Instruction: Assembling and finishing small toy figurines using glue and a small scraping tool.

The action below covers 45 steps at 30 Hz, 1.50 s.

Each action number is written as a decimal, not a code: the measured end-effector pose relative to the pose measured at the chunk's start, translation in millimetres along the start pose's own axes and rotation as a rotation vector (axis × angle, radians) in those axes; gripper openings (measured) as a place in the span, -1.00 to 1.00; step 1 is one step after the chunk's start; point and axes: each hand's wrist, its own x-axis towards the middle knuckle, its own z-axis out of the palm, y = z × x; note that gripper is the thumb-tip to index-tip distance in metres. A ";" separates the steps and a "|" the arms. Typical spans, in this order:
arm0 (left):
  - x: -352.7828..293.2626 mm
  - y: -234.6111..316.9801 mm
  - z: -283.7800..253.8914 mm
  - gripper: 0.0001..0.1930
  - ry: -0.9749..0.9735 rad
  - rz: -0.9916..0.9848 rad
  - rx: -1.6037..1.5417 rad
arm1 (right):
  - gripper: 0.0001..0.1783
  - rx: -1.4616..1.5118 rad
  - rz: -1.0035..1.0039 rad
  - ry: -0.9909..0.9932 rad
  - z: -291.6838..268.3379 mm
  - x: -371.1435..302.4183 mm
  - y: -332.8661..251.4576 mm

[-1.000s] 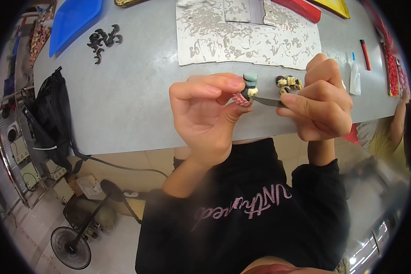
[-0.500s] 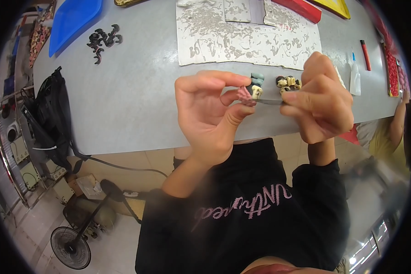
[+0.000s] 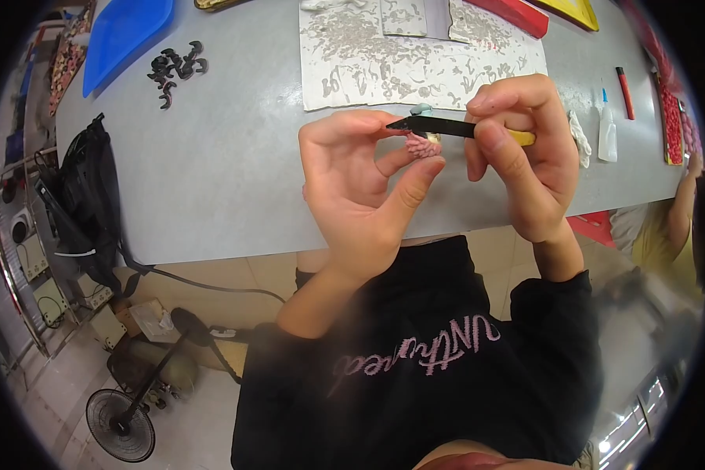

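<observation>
Grey table (image 3: 211, 180); left hand (image 3: 360, 188) pinching pink piece (image 3: 421, 146), right hand (image 3: 525, 157) with black tool (image 3: 439, 126).

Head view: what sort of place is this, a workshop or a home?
Probably a craft workshop: a grey worktable with a sheet of cut-out shapes, a glue bottle and coloured trays, cabling beside it.

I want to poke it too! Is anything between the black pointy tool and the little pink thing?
Nothing visible. The black tool in the right hand reaches straight to the pink piece pinched by the left hand.
</observation>
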 end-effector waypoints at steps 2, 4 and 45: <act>-0.2 1.3 0.9 -0.48 0.022 -0.013 -0.018 | -0.85 -0.004 -0.022 0.005 1.2 -0.4 0.8; 0.4 1.3 0.2 -0.47 0.020 -0.012 -0.014 | -0.82 0.008 -0.050 -0.032 -3.0 -2.4 4.0; -4.6 4.4 -2.6 -0.40 0.022 -0.117 -0.248 | -0.77 -0.097 -0.378 -0.093 -6.1 3.9 11.6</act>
